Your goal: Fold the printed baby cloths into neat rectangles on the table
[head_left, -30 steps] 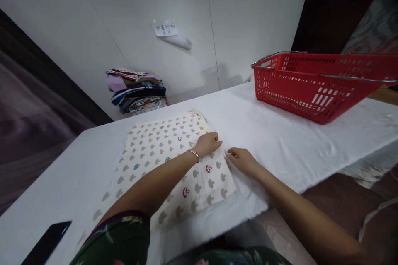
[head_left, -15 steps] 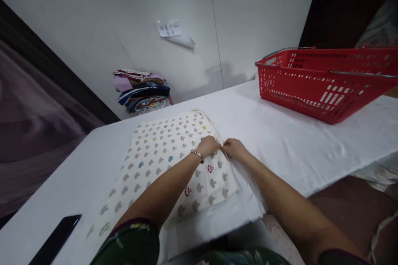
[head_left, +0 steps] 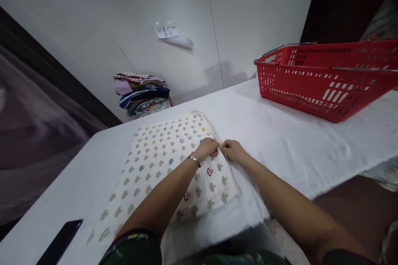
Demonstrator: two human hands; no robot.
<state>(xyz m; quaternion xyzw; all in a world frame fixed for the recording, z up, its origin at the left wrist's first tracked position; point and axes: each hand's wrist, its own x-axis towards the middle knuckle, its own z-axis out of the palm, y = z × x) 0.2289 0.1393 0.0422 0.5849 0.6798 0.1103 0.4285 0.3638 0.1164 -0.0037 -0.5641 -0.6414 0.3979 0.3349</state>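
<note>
A cream cloth printed with grey, red, blue and yellow mushrooms lies spread on the white-covered table. Its right side shows layered edges, so it appears folded. My left hand, with a bracelet at the wrist, pinches the cloth near the middle of that right edge. Close beside it, my right hand pinches the same edge from the outer side. The fingertips of both hands nearly meet. Whatever lies between them beyond the cloth's edge is too small to make out.
A red plastic basket with metal handles stands at the table's back right. Folded clothes are stacked by the wall. A dark phone-like slab lies at the near left. A paper note hangs on the wall.
The view has shifted slightly. Both hands stay at the cloth's right edge, with only a small change in the left hand's fingers and wrist.
</note>
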